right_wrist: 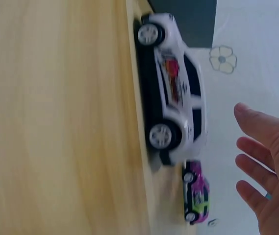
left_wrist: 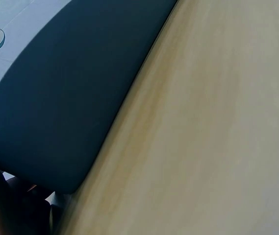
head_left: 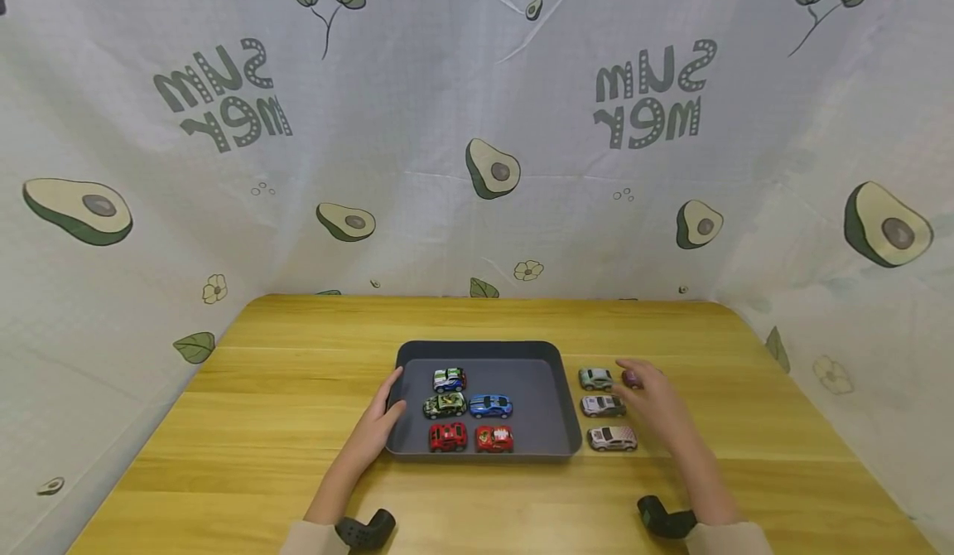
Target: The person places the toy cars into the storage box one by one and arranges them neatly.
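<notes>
Right hand point(head_left: 656, 402) spread beside the purple car point(head_left: 630, 379), left hand point(head_left: 375, 427) at the tray point(head_left: 538, 398)

1. My right hand is held wide, thumb and fingers apart, with nothing between them. In the right wrist view a gap shows between my fingertips and the purple car. In the head view the hand partly covers that car.

2. Three more cars stand in a column on the table point(head_left: 298, 422), just right of the tray. From far to near: the pale green car point(head_left: 595, 379), the grey car point(head_left: 602, 407), the white car point(head_left: 612, 438). The purple car stands to the right of the pale green car.

3. My left hand rests at the left rim of the tray. Thumb and forefinger are spread, the thumb reaching over the inside.

4. The tray holds five cars. Far row: the striped car point(head_left: 450, 380). Middle row: the camouflage car point(head_left: 445, 406), with the blue car point(head_left: 490, 406) just right of it. Near row: the plain red car point(head_left: 448, 436) at left, the red-and-white car point(head_left: 495, 438) at right.

5. A printed curtain point(head_left: 417, 108) hangs beyond the table
</notes>
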Tool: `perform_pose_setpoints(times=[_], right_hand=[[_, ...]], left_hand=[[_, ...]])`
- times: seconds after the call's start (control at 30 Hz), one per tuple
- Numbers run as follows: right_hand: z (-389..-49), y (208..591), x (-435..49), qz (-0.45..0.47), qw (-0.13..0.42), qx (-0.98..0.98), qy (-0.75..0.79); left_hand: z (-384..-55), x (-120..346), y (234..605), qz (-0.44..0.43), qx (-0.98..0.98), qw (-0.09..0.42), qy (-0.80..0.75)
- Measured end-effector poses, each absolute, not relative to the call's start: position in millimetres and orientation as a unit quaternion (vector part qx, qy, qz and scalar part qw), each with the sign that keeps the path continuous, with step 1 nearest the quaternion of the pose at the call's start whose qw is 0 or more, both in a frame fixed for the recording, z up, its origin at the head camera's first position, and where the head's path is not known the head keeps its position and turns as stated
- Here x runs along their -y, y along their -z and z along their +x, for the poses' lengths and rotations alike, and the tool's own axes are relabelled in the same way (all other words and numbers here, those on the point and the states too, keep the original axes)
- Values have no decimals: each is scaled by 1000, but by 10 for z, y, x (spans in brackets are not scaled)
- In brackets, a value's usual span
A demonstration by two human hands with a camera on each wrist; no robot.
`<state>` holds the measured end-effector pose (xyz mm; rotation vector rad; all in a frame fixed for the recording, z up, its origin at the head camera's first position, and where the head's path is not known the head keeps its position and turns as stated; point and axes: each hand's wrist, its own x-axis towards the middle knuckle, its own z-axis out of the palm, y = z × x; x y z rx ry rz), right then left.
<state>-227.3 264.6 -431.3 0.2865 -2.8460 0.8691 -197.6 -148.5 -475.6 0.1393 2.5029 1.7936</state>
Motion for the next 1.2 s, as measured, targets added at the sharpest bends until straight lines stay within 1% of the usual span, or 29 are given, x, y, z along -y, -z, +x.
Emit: perform_pose_setpoints(times=[0.1,0.63,0.9,1.2], right_hand=[[-2285,4329,-2710,85,67,950,-292],[-2338,4426,-2938,78,61,961,-258],[-2391,4507,-2996,66,38,966,-246],[-2423,4538,-3009,66,49,967,-240]], left_hand=[[-1981,1489,4767,46,-812,27,-581],[-1979,1495,4790,49,-814,21,-579],[-1992,1498,4805,44,-815,21,-578],[-1988,1492,4803,48,-817,17,-575]])
